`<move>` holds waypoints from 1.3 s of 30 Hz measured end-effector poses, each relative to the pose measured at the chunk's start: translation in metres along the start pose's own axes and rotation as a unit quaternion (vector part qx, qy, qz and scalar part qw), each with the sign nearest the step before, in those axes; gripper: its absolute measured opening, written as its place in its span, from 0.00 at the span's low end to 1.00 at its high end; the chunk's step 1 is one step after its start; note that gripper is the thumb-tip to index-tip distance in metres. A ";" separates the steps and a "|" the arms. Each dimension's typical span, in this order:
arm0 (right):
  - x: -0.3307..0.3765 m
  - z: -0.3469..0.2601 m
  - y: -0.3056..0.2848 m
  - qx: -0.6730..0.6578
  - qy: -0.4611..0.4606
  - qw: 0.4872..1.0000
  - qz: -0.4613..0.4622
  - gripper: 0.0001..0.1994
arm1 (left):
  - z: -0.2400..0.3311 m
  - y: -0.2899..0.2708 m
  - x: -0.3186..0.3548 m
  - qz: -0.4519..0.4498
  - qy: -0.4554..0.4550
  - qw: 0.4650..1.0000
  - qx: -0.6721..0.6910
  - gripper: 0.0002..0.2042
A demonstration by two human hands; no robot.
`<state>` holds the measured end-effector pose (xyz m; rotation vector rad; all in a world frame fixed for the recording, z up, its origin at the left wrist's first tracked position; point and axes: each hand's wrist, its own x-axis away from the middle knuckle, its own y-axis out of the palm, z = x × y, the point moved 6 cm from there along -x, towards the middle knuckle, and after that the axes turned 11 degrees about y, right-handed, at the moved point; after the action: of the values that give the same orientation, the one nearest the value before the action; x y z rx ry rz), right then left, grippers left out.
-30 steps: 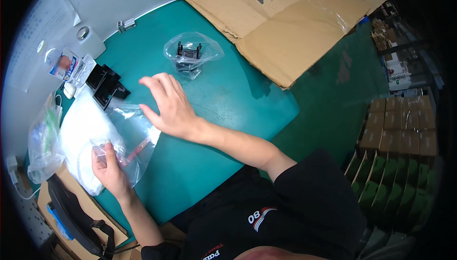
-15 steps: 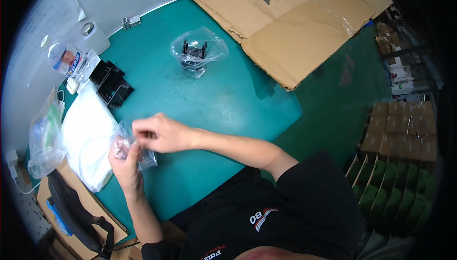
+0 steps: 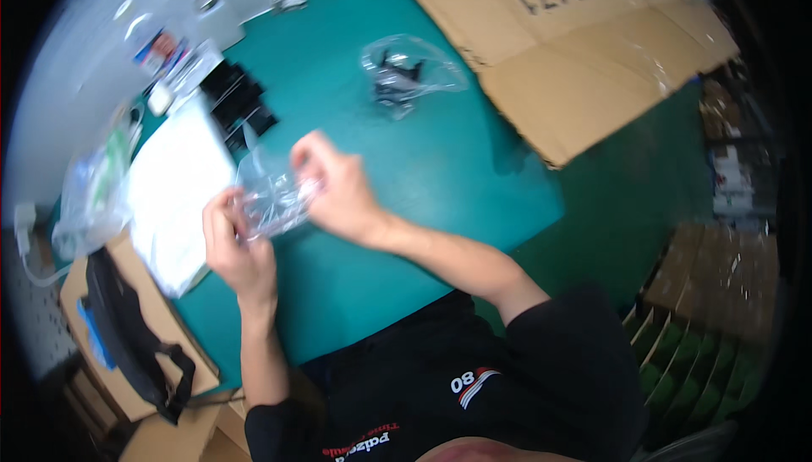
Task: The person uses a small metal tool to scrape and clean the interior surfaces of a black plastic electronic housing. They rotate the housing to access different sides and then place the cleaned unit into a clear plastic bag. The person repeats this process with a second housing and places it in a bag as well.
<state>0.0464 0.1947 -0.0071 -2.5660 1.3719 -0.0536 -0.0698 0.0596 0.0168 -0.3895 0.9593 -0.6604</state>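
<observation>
Between my two hands a clear plastic bag (image 3: 275,195) is stretched out above the green table. My left hand (image 3: 239,246) pinches its left edge, and my right hand (image 3: 338,191) grips its right side with the fingers closed. No part shows inside this bag, though motion blurs it. Farther off on the table, a black plastic part (image 3: 396,81) sits in another clear bag (image 3: 440,77). Beyond my left hand lie several black plastic parts (image 3: 237,102) close together, beside a stack of white bags (image 3: 173,195).
A big cardboard sheet (image 3: 592,64) covers the far right of the green table (image 3: 457,183). At the far left stand a clear bottle (image 3: 156,43) and a white container (image 3: 218,18). A black strap bag (image 3: 127,331) rests on cardboard at the near left. Stacked cartons (image 3: 719,276) stand at right.
My hands have moved apart, spreading the clear bag between them. The right hand has shifted right. The whole view has turned and slid, so the table things appear farther right.
</observation>
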 end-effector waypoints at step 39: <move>-0.038 0.024 -0.022 0.136 0.097 0.983 -0.074 0.18 | -0.022 -0.013 -0.026 0.073 0.109 0.983 0.129 0.20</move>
<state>0.0468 0.2420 -0.0226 -2.4745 1.1397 -0.4922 -0.1030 0.0664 0.0291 -0.0171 1.0835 -0.6928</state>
